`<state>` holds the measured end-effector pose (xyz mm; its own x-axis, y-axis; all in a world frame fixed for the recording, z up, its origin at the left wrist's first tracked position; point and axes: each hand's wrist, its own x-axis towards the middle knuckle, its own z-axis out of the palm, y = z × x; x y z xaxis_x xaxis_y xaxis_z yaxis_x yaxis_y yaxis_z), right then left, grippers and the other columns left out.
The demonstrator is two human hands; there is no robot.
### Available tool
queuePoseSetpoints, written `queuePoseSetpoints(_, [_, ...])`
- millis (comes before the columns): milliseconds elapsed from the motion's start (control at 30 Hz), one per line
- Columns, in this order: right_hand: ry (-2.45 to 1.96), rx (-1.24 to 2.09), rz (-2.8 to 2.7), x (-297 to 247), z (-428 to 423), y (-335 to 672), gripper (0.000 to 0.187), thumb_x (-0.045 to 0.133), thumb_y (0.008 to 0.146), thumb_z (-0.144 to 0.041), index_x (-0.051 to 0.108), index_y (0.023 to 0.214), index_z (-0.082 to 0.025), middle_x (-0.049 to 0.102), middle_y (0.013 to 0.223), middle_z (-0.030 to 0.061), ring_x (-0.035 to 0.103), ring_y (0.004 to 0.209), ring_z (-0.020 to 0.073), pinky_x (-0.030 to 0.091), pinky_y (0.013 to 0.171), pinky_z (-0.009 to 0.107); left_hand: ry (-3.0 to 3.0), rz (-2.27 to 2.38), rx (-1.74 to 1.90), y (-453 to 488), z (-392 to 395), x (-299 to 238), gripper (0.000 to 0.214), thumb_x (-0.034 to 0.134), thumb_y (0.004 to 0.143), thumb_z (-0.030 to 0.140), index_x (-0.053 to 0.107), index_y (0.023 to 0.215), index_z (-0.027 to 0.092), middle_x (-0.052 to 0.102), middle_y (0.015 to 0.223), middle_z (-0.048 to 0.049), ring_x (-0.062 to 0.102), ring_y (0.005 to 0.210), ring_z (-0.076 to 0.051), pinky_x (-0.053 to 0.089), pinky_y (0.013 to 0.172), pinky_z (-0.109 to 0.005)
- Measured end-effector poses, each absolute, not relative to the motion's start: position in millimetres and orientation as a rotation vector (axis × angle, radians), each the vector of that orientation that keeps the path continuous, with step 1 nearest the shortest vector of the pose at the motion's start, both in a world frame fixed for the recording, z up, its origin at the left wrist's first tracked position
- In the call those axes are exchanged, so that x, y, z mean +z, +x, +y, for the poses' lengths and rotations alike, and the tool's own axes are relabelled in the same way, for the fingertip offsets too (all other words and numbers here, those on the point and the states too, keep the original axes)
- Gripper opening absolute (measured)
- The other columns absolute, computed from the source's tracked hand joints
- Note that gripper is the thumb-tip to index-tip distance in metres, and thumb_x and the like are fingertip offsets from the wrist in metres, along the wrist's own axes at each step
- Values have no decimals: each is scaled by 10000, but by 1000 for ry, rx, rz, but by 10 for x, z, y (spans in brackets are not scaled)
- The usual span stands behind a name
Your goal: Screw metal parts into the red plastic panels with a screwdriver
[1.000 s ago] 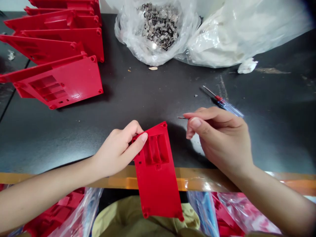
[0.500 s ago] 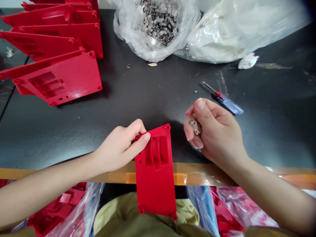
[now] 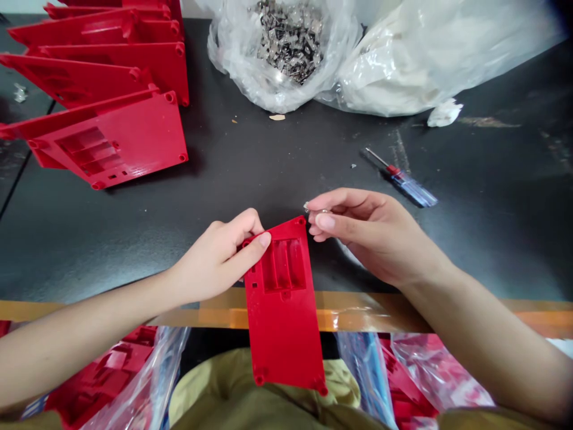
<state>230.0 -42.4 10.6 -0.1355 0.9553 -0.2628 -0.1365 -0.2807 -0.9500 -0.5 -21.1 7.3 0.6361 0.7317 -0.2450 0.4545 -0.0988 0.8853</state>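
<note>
Right hand (image 3: 373, 236) has swung left, off its earlier spot, now right up by red plastic panel (image 3: 284, 310). Small metal fitting (image 3: 319, 209) no longer tucked in curled fingers, now pinched at fingertips, just off panel's top corner.

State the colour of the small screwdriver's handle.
The screwdriver handle is translucent blue with a red collar; best seen in the head view.

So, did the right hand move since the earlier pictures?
Yes, the right hand moved left, away from the screwdriver on the table and toward the red plastic panel.
</note>
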Motion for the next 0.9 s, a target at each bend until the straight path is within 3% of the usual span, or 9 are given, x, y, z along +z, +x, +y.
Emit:
queuePoseSetpoints(167, [-1278, 1357, -1195, 151, -471, 2303, 182, 800, 784, -325, 780, 962, -291, 759, 854, -1, 709, 745, 119, 614, 746, 250, 1772, 956, 316, -18, -214, 70, 295, 416, 993, 433, 441, 811, 201, 481, 504, 79, 415, 420, -61, 299, 430, -170])
queuePoseSetpoints(300, [-1312, 1254, -1343, 199, -541, 2267, 105, 775, 807, -316, 791, 911, -312, 769, 880, -3, 725, 796, 148, 624, 776, 283, 1770, 954, 323, -18, -206, 63, 300, 416, 993, 440, 444, 812, 202, 507, 515, 74, 438, 429, -63, 309, 437, -170])
queuePoseSetpoints(467, [-1279, 1040, -1564, 203, -591, 2267, 253, 756, 830, -258, 764, 1054, -374, 767, 1025, -22, 728, 879, 164, 614, 780, 292, 1774, 956, 333, -12, -203, 65, 288, 412, 995, 426, 444, 816, 202, 509, 520, 77, 437, 438, -62, 317, 443, -169])
queuePoseSetpoints(600, [-1186, 733, -1762, 212, -588, 2288, 261, 736, 846, -205, 771, 1014, -402, 742, 896, -13, 687, 791, 145, 565, 694, 282, 1784, 955, 346, -9, -208, 73, 276, 423, 992, 399, 440, 800, 200, 487, 509, 81, 403, 430, -57, 301, 433, -167])
queuePoseSetpoints(700, [-1216, 663, -1728, 223, -588, 2284, 192, 711, 869, -223, 773, 973, -372, 719, 1022, 5, 675, 923, 163, 551, 764, 299, 1751, 960, 339, -11, -211, 67, 289, 417, 996, 422, 444, 812, 201, 529, 526, 73, 446, 434, -59, 329, 433, -163])
queuePoseSetpoints(800, [-1299, 832, -1618, 220, -603, 2255, 177, 657, 920, -261, 726, 1051, -357, 723, 867, -26, 681, 777, 116, 541, 685, 252, 1712, 959, 347, -7, -213, 60, 295, 425, 995, 437, 447, 819, 201, 557, 538, 69, 479, 439, -59, 348, 430, -153])
queuePoseSetpoints(900, [-1375, 936, -1471, 205, -617, 2214, 225, 747, 847, -298, 717, 1068, -324, 695, 718, -48, 650, 622, 101, 530, 582, 226, 1677, 942, 361, 7, -215, 65, 291, 435, 994, 424, 449, 814, 197, 572, 546, 68, 503, 447, -55, 361, 428, -138])
